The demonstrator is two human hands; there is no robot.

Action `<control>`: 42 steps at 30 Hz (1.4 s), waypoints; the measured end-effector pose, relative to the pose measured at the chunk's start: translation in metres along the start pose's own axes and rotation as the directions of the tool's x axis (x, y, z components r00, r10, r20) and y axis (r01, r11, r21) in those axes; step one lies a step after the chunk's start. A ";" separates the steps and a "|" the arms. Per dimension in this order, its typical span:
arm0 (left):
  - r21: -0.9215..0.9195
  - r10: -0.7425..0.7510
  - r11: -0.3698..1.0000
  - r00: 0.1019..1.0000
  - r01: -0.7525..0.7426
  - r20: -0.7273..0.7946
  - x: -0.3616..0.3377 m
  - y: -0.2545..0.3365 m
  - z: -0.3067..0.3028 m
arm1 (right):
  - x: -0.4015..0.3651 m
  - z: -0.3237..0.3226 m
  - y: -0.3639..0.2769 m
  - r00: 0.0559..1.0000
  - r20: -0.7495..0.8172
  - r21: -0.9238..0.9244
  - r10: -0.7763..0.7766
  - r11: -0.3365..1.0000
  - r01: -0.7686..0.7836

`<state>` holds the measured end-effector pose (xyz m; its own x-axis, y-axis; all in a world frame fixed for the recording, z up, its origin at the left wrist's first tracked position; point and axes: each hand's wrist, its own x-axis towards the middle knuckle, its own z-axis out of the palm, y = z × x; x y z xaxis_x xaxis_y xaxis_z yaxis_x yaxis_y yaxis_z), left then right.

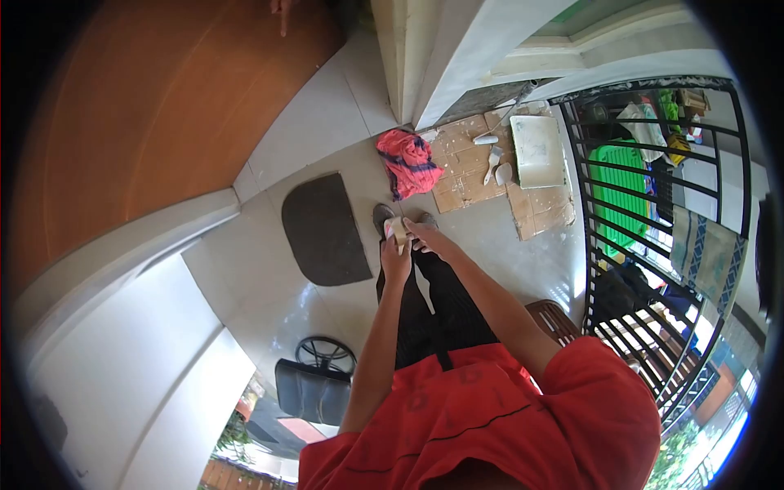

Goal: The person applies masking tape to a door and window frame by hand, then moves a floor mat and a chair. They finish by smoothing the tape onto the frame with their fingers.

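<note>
A roll of tan tape (397, 228) is held in front of my legs, above my shoes. My left hand (395, 255) has its fingers wrapped round the roll from below. Close beside it on the right, my right hand (419, 235) has its fingers pinched together at the roll's edge. Just beyond my shoes, a crumpled pink and navy cloth (407, 163) lies on the floor.
Stained cardboard (459, 166) on the floor holds a white paint tray (538, 152) and a brush (492, 164). A dark mat (327, 231) lies left. Black railings (590, 204) stand right, a black chair (314, 390) lower left, a wooden door (155, 106) upper left.
</note>
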<state>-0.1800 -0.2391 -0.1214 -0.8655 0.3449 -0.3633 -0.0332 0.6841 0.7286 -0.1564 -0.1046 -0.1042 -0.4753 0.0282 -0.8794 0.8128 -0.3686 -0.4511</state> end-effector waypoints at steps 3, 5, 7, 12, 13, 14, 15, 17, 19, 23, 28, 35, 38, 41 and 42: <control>-0.121 0.045 0.992 0.999 -0.043 0.012 0.003 -0.001 0.013 | -0.003 -0.002 0.023 0.991 0.012 0.122 -0.130 0.984 0.127; -0.085 0.036 0.996 0.976 -0.018 0.214 0.006 0.005 0.015 | 0.010 -0.007 0.034 0.935 -0.158 0.148 -0.317 0.929 0.340; -0.153 0.074 0.987 0.978 -0.044 0.195 0.008 -0.007 0.024 | 0.028 -0.015 0.048 0.937 -0.176 0.132 -0.302 0.936 0.327; -0.202 0.074 0.979 0.963 -0.021 0.260 0.010 -0.038 0.029 | 0.055 -0.021 0.072 0.949 -0.157 0.008 -0.274 0.960 0.278; -0.250 0.024 0.967 0.951 0.056 0.307 0.010 -0.043 0.028 | 0.058 -0.020 0.077 0.954 -0.163 0.034 -0.252 0.965 0.261; -0.237 -0.046 0.962 0.937 0.134 0.345 0.009 -0.050 0.027 | 0.061 -0.019 0.082 0.956 -0.159 0.029 -0.245 0.967 0.252; -0.239 -0.053 0.961 0.937 0.143 0.346 0.008 -0.057 0.025 | 0.063 -0.016 0.087 0.961 -0.165 0.005 -0.222 0.974 0.225; -0.190 -0.122 0.962 0.934 0.194 0.336 0.008 -0.071 0.025 | 0.067 -0.011 0.090 0.964 -0.177 -0.021 -0.197 0.980 0.197; -0.169 -0.150 0.963 0.937 0.212 0.317 0.009 -0.087 0.026 | 0.063 -0.004 0.089 0.947 -0.250 -0.044 -0.203 0.979 0.198; -0.095 -0.265 0.946 0.910 0.309 0.318 0.020 -0.111 0.017 | 0.069 -0.004 0.097 0.958 -0.230 -0.004 -0.172 0.984 0.176; 0.156 -0.335 0.940 0.909 0.304 0.247 0.060 -0.165 0.016 | 0.100 -0.023 0.108 0.957 -0.276 -0.036 -0.086 0.996 0.079; 0.547 -0.410 0.742 0.908 0.389 -0.089 0.155 -0.235 0.043 | 0.151 -0.063 0.137 0.919 -0.388 -0.021 -0.065 0.998 0.061; 0.601 -0.407 0.680 0.898 0.419 -0.166 0.191 -0.270 0.061 | 0.161 -0.083 0.147 0.918 -0.396 -0.064 -0.023 0.998 -0.002; 0.587 -0.475 0.646 0.859 0.489 -0.192 0.224 -0.317 0.080 | 0.172 -0.099 0.164 0.895 -0.445 -0.028 -0.045 0.999 0.037; 0.582 -0.487 0.643 0.852 0.498 -0.191 0.230 -0.331 0.085 | 0.175 -0.105 0.171 0.896 -0.442 -0.037 -0.040 0.999 0.026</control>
<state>-0.3259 -0.3321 -0.4956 -0.8166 -0.1620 -0.5540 -0.1613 0.9856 -0.0504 -0.0652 -0.0653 -0.3508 -0.3094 0.4505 -0.8374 0.8120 -0.3332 -0.4793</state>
